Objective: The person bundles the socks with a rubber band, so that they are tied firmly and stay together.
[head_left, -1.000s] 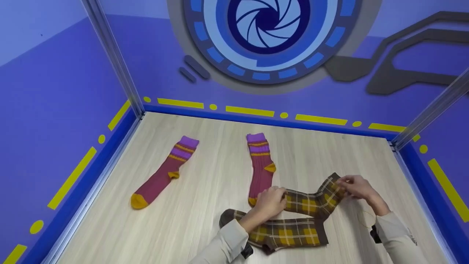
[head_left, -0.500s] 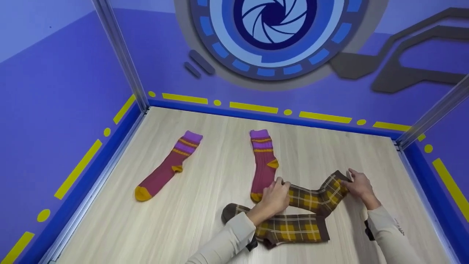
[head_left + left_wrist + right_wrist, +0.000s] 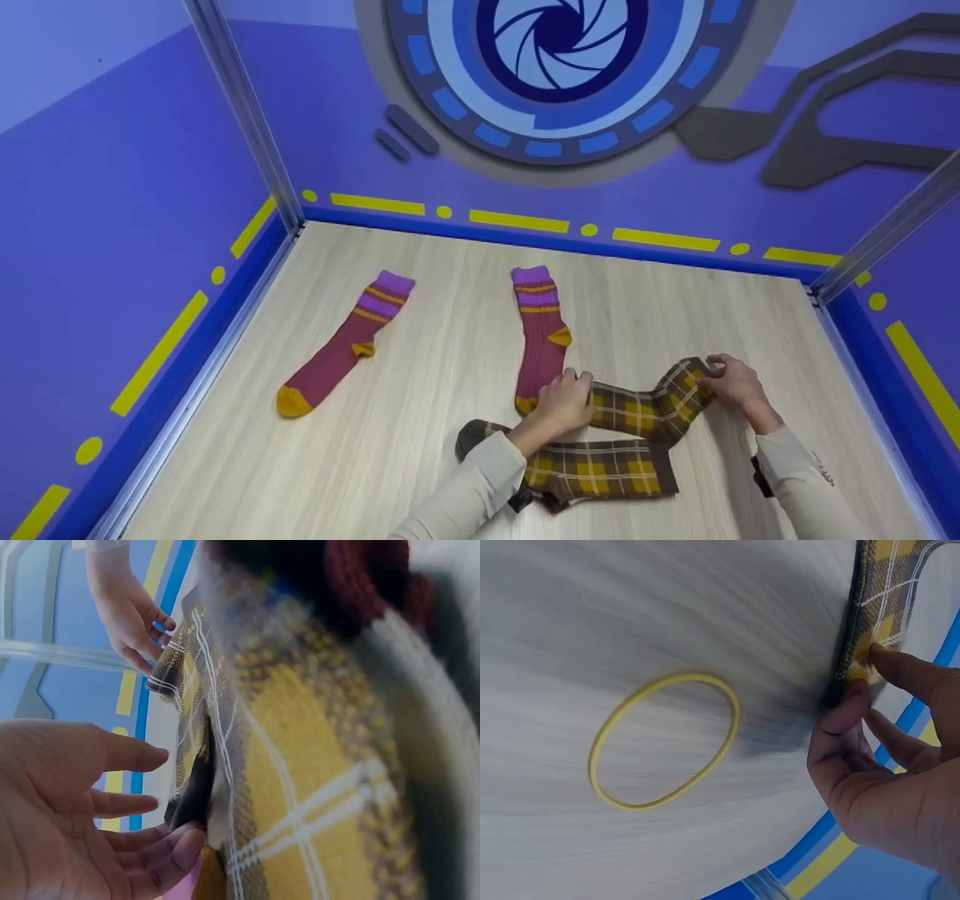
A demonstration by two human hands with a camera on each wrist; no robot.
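A brown and mustard plaid sock (image 3: 626, 411) lies flat, bent at its heel. My left hand (image 3: 564, 405) holds its dark cuff end at the left; in the left wrist view, fingertips (image 3: 184, 844) meet that cuff. My right hand (image 3: 739, 386) pinches the sock's dark toe end between thumb and fingers, also visible in the right wrist view as a plaid tip (image 3: 866, 671). A second plaid sock (image 3: 607, 469) lies just nearer to me, cuff to the right, partly under my left forearm.
A maroon sock (image 3: 540, 330) with purple cuff lies beyond my left hand, its toe beside it. Its match (image 3: 337, 352) lies further left. A yellow rubber band (image 3: 735, 720) rests on the table near my right wrist. Blue walls (image 3: 480, 180) enclose the wooden table (image 3: 442, 360).
My right hand has shifted at the toe end, its fingers spreading and then closing on the fabric again. The left hand stays at the cuff. The head view has shifted slightly.
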